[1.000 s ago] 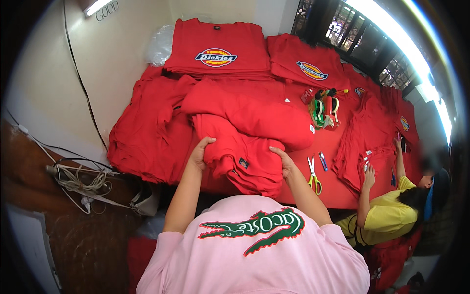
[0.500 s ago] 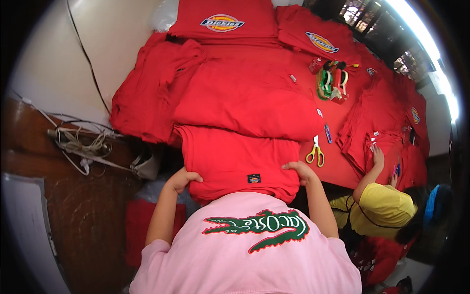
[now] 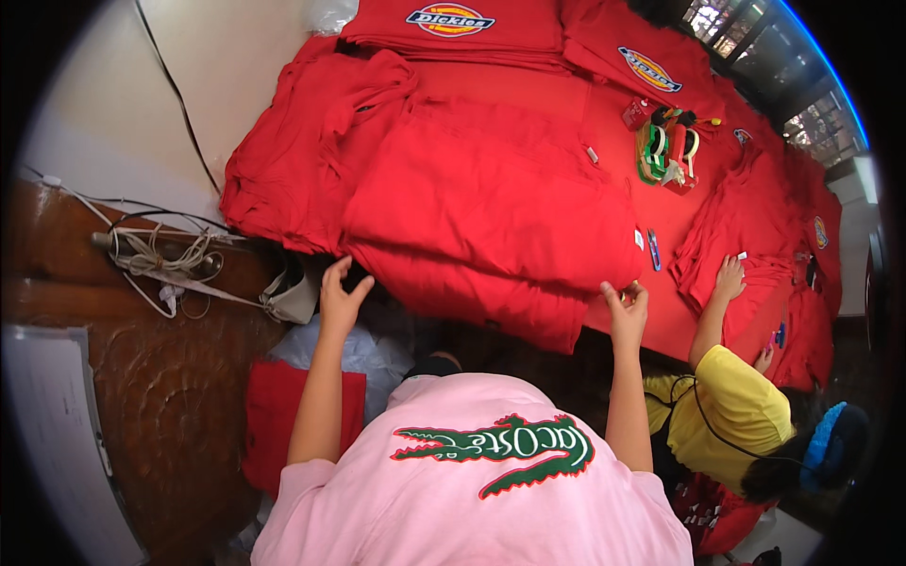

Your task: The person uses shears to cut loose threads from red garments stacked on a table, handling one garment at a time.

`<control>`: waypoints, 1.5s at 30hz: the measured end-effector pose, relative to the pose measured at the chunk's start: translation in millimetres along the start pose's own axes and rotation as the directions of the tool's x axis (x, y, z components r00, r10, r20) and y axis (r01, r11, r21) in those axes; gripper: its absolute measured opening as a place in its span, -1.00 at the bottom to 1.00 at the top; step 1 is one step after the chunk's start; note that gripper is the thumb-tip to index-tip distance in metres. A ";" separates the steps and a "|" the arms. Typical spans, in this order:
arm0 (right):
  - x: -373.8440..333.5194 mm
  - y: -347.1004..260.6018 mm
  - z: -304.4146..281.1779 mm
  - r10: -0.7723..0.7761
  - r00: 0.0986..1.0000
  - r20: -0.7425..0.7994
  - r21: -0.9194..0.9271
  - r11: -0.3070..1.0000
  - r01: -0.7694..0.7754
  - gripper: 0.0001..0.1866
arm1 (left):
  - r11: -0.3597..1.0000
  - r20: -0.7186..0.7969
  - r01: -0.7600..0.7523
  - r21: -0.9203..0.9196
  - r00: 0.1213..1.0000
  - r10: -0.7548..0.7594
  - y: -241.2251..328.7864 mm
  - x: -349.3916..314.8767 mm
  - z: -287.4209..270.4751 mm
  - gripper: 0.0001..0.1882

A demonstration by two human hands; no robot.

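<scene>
A folded red shirt (image 3: 491,212) lies in a thick layered pile at the near edge of the table. Its lower layer (image 3: 472,292) sags over that edge. My left hand (image 3: 343,292) is at the pile's near left corner, with thumb and fingers apart. At the near right corner is my right hand (image 3: 626,307), its fingers bent and thumb apart, the tips by the cloth edge. A small yellow bit shows between its fingers; the rest of that thing is hidden.
More red shirts (image 3: 316,151) are piled left and behind. On the red tabletop (image 3: 618,330) are a blue cutter (image 3: 653,249) and tape dispensers (image 3: 665,156). A co-worker in yellow (image 3: 731,396) handles red garments at right. Cables (image 3: 170,269) lie at left.
Both my hands have moved up and forward from the near layer, which has shifted toward the table. Its dark label is out of sight. The yellow-handled scissors are now mostly hidden near my right hand.
</scene>
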State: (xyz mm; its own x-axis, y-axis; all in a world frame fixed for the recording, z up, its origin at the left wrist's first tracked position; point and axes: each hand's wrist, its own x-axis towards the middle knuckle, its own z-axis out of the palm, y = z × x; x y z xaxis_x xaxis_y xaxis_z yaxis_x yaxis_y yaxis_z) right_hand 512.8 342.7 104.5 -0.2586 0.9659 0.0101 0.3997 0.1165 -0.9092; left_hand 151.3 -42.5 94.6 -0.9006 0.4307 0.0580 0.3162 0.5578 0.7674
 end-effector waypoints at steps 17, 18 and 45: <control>224.6 -190.3 85.0 -0.068 0.946 0.318 0.081 0.996 0.045 -0.57 | 0.921 0.285 0.010 -0.388 0.952 0.109 83.0 380.2 58.2 -0.63; 241.1 -202.1 98.1 -0.044 0.978 0.203 0.092 0.995 0.026 -0.58 | 0.817 0.185 0.085 -0.570 0.982 0.027 99.5 400.8 55.0 -0.71; 105.8 -82.0 106.6 0.627 0.514 0.586 -0.106 0.688 -0.718 -0.16 | 0.388 0.898 0.876 -0.287 0.387 -0.209 26.9 181.0 54.6 -0.32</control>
State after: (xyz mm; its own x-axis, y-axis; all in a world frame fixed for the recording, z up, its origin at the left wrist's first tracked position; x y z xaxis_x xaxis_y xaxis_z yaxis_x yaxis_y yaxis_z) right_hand 358.9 410.6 135.7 -0.3975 0.4345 -0.8082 0.5540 -0.5885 -0.5889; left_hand 13.1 89.1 90.9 -0.1467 0.6874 -0.7113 -0.7515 0.3901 0.5320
